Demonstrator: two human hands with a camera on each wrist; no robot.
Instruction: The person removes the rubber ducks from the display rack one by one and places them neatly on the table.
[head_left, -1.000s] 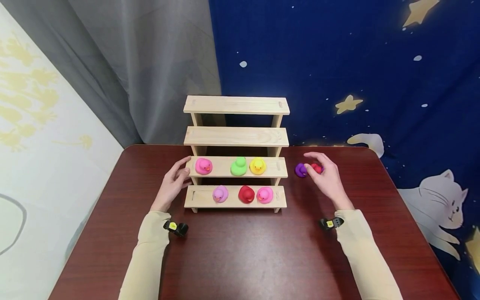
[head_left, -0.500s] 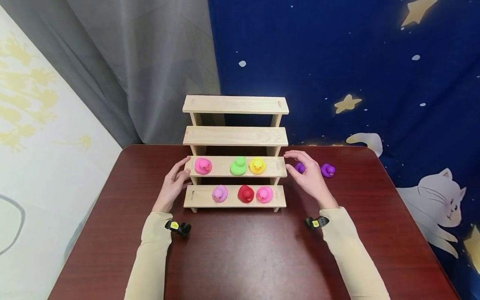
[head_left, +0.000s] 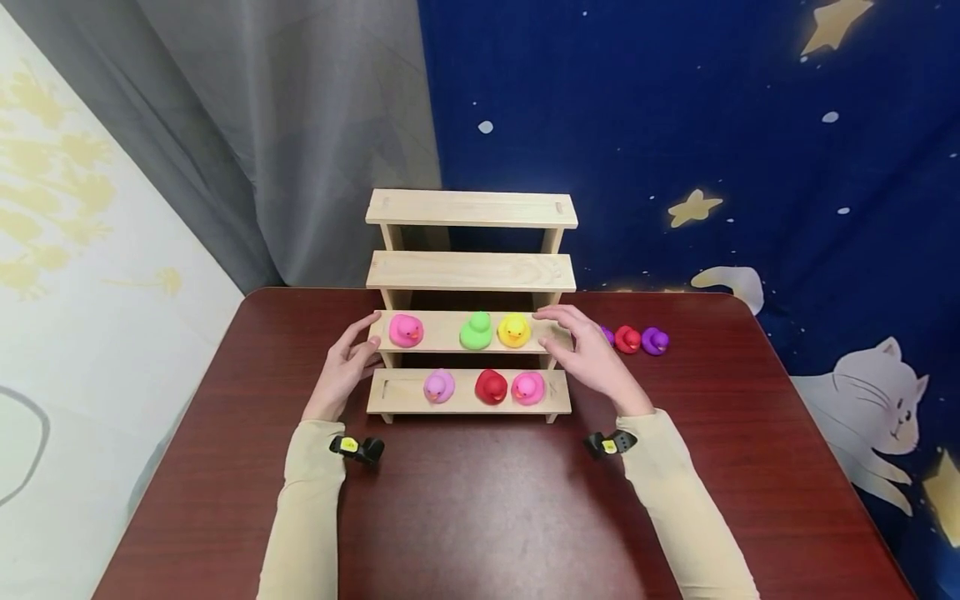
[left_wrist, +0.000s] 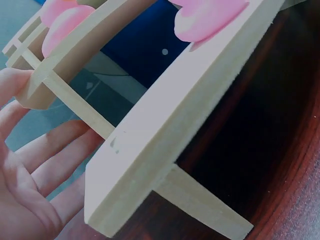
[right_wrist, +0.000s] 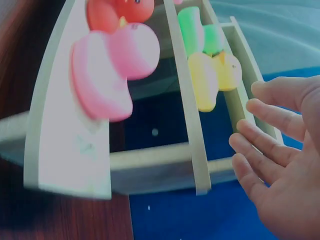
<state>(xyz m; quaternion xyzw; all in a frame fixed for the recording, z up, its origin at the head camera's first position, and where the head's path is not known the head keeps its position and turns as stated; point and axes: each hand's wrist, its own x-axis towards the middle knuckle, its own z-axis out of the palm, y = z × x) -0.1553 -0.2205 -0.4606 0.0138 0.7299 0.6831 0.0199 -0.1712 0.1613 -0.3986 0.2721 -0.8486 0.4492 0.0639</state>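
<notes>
A wooden stepped rack (head_left: pixel 472 272) stands on the table. Its second step from the bottom carries a pink duck (head_left: pixel 406 331), a green duck (head_left: pixel 476 331) and a yellow duck (head_left: pixel 514 331). On the lowest step sit a lilac duck (head_left: pixel 438 386), a red duck (head_left: pixel 491 387) and another pink duck (head_left: pixel 528 387). My left hand (head_left: pixel 342 371) touches the left end of the second step, fingers extended loosely in the left wrist view. My right hand (head_left: pixel 592 354) hovers over that step's right end, close to the yellow duck, fingers spread and holding nothing (right_wrist: pixel 280 145).
To the right of the rack, a red duck (head_left: pixel 627 339) and a purple duck (head_left: pixel 656 341) stand on the table (head_left: pixel 480 517). Another purple duck (head_left: pixel 607 335) is partly hidden behind my right hand. Grey and blue curtains (head_left: pixel 637 125) hang behind the table.
My right hand has moved left from beside the loose ducks to the right end of the second step. The red duck on the table has come into clear view. My left hand stays put.
</notes>
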